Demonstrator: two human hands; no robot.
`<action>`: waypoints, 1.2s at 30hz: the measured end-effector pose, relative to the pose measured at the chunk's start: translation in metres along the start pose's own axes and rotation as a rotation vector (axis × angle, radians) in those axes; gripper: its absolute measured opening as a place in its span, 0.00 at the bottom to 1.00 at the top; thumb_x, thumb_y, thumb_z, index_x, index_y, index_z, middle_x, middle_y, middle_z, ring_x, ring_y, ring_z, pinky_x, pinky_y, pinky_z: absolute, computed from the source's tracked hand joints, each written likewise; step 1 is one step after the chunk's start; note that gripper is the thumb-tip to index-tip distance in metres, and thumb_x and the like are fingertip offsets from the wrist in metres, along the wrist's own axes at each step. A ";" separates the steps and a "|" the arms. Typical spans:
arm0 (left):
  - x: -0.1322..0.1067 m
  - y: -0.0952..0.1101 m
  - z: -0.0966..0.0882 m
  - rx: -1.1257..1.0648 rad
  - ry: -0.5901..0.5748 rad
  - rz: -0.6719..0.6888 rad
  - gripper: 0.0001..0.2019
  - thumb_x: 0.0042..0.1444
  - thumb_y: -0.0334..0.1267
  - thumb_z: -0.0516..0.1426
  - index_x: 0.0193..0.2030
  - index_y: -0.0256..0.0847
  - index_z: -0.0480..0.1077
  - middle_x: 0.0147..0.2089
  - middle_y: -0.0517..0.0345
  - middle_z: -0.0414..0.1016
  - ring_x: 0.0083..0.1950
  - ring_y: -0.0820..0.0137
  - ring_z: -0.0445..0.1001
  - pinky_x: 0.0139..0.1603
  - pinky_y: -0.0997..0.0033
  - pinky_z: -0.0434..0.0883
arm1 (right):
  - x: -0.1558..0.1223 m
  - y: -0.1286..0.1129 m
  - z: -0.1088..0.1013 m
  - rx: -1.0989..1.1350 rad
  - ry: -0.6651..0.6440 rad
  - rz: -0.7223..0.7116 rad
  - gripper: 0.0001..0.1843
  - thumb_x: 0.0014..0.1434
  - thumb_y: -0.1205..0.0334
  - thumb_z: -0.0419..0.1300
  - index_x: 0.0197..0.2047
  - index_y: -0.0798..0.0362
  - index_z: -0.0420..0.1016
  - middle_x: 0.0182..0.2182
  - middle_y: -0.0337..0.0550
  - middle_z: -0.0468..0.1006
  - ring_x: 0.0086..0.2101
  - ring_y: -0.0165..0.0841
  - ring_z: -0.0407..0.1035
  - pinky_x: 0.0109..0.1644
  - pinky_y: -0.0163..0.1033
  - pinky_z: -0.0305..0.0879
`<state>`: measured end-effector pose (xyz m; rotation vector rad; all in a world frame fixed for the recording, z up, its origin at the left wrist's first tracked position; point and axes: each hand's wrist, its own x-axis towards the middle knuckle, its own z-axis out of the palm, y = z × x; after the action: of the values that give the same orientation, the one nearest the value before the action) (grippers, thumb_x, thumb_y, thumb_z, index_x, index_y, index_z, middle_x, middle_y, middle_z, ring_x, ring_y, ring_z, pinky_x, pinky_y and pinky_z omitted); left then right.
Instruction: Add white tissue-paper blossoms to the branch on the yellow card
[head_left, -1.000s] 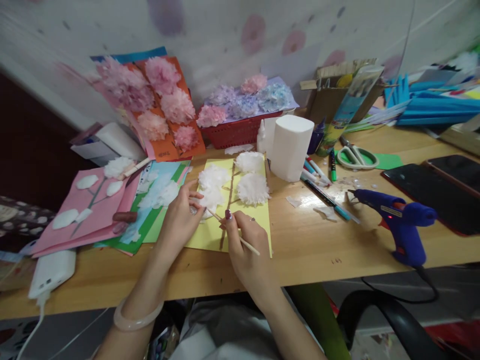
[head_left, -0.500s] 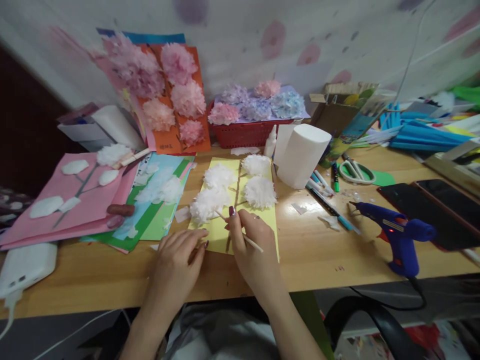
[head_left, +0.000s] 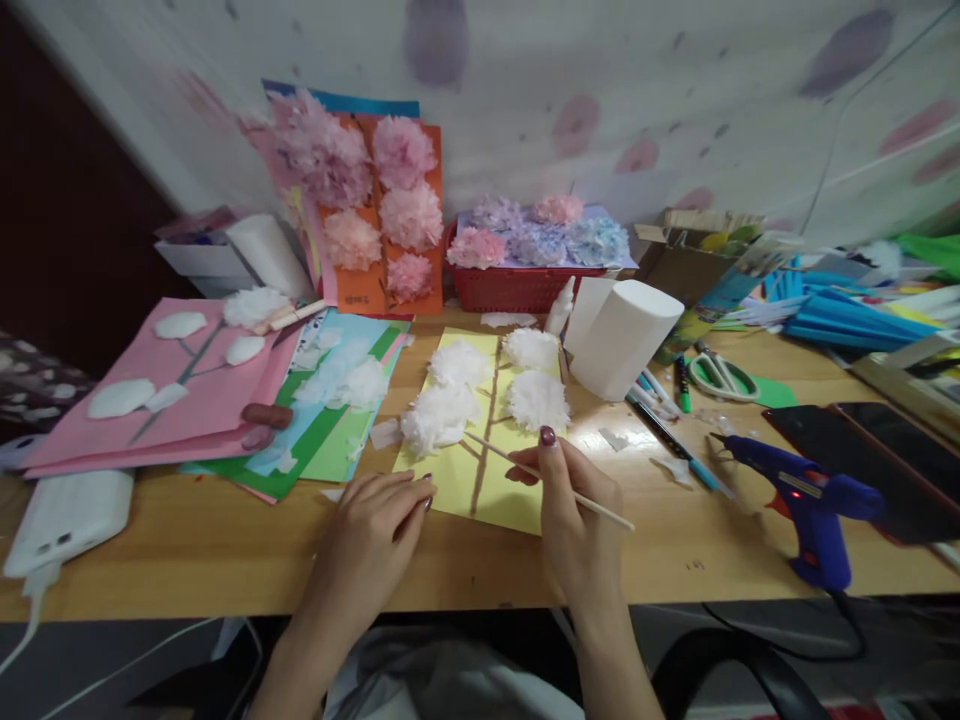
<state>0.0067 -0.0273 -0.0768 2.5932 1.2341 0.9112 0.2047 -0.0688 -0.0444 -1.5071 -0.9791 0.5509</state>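
Note:
My right hand point(head_left: 581, 505) is closed in a pinch around a thin pale stick point(head_left: 496, 450), held slantwise over a yellow sheet point(head_left: 442, 488). The stick's far tip points left, near the lower edge of a fluffy white paper flower point(head_left: 436, 420). Other white tissue flowers, including one on the right point(head_left: 538, 400), sit on the sheet beside a brown painted stem point(head_left: 487, 450) with short branches. At the sheet's lower left corner my left hand point(head_left: 381, 525) rests on the table, fingers loosely stretched and holding nothing.
On the right lie a blue glue gun point(head_left: 806, 495) with a red light, phones point(head_left: 892, 470), pens point(head_left: 667, 435) and scissors point(head_left: 720, 372). A white paper roll point(head_left: 626, 340) stands behind. Pink sheets point(head_left: 202, 420) and a white power bank point(head_left: 71, 515) are at left; a red basket point(head_left: 517, 290) is behind.
My right hand has shifted right with the stick, uncovering more of the brown stem, and more of the stick shows. My left hand stays by the sheet's corner. The camera view has shifted.

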 end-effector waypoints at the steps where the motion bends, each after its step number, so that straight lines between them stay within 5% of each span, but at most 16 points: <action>1: 0.002 -0.002 -0.004 -0.016 0.007 -0.030 0.10 0.61 0.30 0.54 0.40 0.42 0.78 0.40 0.54 0.85 0.43 0.61 0.82 0.47 0.60 0.74 | -0.001 0.001 -0.003 0.010 0.011 0.008 0.27 0.67 0.43 0.52 0.26 0.52 0.76 0.23 0.41 0.80 0.25 0.34 0.78 0.30 0.36 0.68; 10: 0.048 -0.047 -0.052 0.154 0.137 -0.420 0.10 0.55 0.40 0.55 0.38 0.43 0.77 0.32 0.56 0.79 0.38 0.60 0.77 0.44 0.61 0.72 | -0.015 0.033 -0.013 0.130 0.125 0.184 0.30 0.60 0.33 0.55 0.29 0.52 0.79 0.23 0.43 0.80 0.30 0.39 0.77 0.36 0.41 0.70; 18: 0.068 -0.065 -0.027 0.139 -0.233 -0.358 0.12 0.54 0.40 0.54 0.38 0.40 0.76 0.37 0.47 0.78 0.42 0.55 0.76 0.47 0.56 0.70 | -0.019 0.043 -0.015 0.169 0.050 0.197 0.30 0.60 0.32 0.55 0.28 0.51 0.79 0.23 0.43 0.79 0.31 0.41 0.75 0.39 0.43 0.69; 22: 0.070 -0.062 -0.026 0.094 -0.249 -0.351 0.08 0.51 0.39 0.54 0.26 0.44 0.71 0.33 0.50 0.77 0.41 0.55 0.76 0.46 0.57 0.70 | -0.020 0.046 -0.017 0.204 0.026 0.219 0.29 0.60 0.32 0.56 0.28 0.51 0.78 0.23 0.42 0.78 0.31 0.40 0.75 0.40 0.43 0.68; 27: 0.068 -0.058 -0.035 0.028 -0.160 -0.388 0.05 0.51 0.38 0.52 0.27 0.45 0.66 0.31 0.54 0.78 0.36 0.61 0.77 0.42 0.63 0.71 | -0.022 0.044 -0.018 0.240 0.034 0.220 0.28 0.60 0.34 0.57 0.28 0.51 0.78 0.22 0.41 0.77 0.31 0.40 0.73 0.40 0.42 0.66; 31: 0.062 -0.049 -0.042 -0.312 0.032 -0.552 0.08 0.48 0.44 0.59 0.27 0.44 0.66 0.28 0.59 0.76 0.32 0.65 0.76 0.38 0.66 0.71 | -0.022 0.044 -0.016 0.292 0.063 0.230 0.28 0.60 0.34 0.58 0.28 0.51 0.78 0.22 0.41 0.77 0.30 0.39 0.73 0.41 0.42 0.66; 36: 0.051 -0.005 -0.036 -0.917 0.140 -0.732 0.21 0.36 0.41 0.70 0.35 0.42 0.68 0.32 0.59 0.78 0.38 0.66 0.78 0.41 0.67 0.74 | -0.020 0.048 -0.015 0.346 0.075 0.225 0.27 0.59 0.35 0.59 0.28 0.52 0.79 0.22 0.41 0.77 0.29 0.38 0.73 0.43 0.43 0.67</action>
<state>0.0073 0.0088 -0.0252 1.2673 1.2312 1.1156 0.2186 -0.0910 -0.0911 -1.3208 -0.6219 0.7762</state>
